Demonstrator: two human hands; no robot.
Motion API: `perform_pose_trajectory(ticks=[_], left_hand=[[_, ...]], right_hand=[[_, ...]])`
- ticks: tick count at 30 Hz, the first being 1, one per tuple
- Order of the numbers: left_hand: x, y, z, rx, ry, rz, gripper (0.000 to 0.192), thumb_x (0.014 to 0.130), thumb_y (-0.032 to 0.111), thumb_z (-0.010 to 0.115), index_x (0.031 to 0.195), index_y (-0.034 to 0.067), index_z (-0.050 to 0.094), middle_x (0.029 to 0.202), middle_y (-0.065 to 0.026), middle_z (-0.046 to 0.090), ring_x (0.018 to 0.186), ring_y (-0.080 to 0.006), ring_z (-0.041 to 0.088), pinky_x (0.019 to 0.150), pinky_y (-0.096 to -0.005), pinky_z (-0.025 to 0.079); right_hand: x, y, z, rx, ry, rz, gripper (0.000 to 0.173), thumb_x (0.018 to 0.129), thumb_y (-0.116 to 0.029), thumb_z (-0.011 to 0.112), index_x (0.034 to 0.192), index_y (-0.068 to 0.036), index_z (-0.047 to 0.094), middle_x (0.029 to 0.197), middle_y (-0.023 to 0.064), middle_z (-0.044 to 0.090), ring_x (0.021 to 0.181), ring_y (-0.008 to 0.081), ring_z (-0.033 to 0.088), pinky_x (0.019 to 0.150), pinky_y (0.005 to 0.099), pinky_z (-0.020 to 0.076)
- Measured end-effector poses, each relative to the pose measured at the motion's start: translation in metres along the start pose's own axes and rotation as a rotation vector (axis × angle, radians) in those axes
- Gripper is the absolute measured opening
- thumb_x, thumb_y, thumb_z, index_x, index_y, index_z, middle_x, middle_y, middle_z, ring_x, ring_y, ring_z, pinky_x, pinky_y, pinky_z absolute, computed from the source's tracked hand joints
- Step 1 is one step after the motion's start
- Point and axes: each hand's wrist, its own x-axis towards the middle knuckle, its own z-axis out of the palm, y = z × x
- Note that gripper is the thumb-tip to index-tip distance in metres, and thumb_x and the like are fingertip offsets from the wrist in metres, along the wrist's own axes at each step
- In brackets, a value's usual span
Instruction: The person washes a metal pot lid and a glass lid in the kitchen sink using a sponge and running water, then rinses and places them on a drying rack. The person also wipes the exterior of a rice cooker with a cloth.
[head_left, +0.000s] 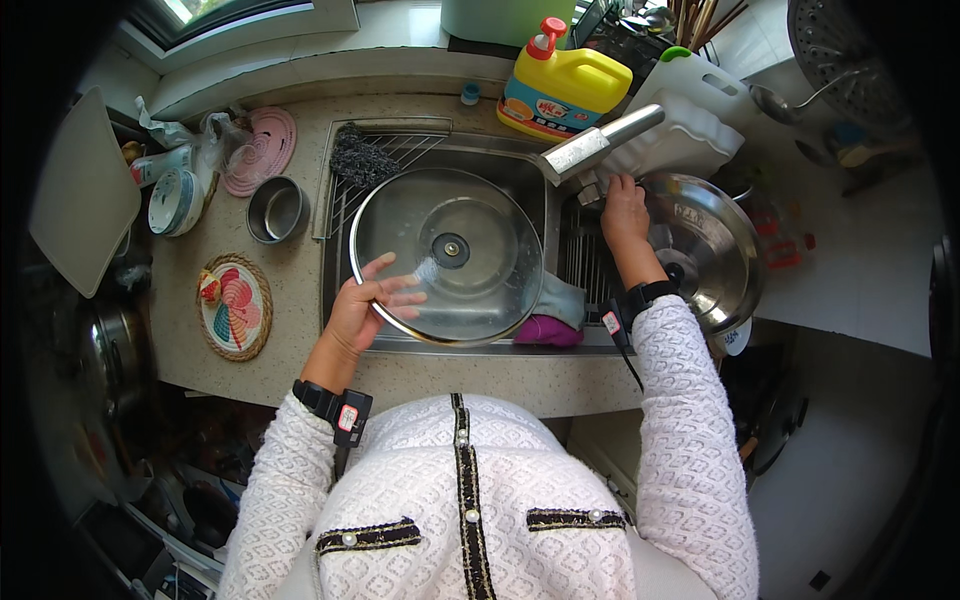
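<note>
My left hand grips the metal rim of a round glass pot lid. The thumb lies above the rim, and the fingers show through the glass. The lid is over the left basin of a steel sink, a dark bolt fitting at its centre. Behind the right basin, my right hand reaches to the base of the metal faucet, close to the rim of a shiny stainless steel lid or pan. Its fingertips are partly hidden, so a grip cannot be made out.
A wire rack bears a steel-wool scourer. Left are a steel pot, a woven mat and bowls. A yellow detergent jug stands behind the sink. Cloths hang over the sink's front edge.
</note>
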Motion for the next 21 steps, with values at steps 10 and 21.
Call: perform_pose_trajectory(ticks=[10, 21], left_hand=[[0.0022, -0.0028, -0.0011, -0.042, -0.006, -0.035, 0.062, 0.08, -0.006, 0.046, 0.14, 0.002, 0.035, 0.119, -0.0341, 0.059, 0.101, -0.0493, 0.066, 0.076, -0.0495, 0.061], [0.0038, 0.0006, 0.0005, -0.058, -0.02, -0.007, 0.064, 0.08, -0.008, 0.046, 0.141, 0.0, 0.032, 0.116, -0.0334, 0.061, 0.097, -0.046, 0.068, 0.075, -0.0472, 0.062]], right_hand=[[-0.0022, 0.0093, 0.0094, -0.129, -0.074, -0.046, 0.017, 0.082, -0.002, 0.06, 0.098, -0.003, 0.062, 0.107, 0.011, 0.057, 0.102, 0.0301, 0.058, 0.073, 0.0358, 0.0598], [-0.0024, 0.0104, 0.0116, -0.17, -0.114, -0.005, 0.011, 0.085, -0.009, 0.058, 0.09, -0.007, 0.066, 0.099, 0.0087, 0.062, 0.094, 0.0292, 0.065, 0.071, 0.0411, 0.0584]])
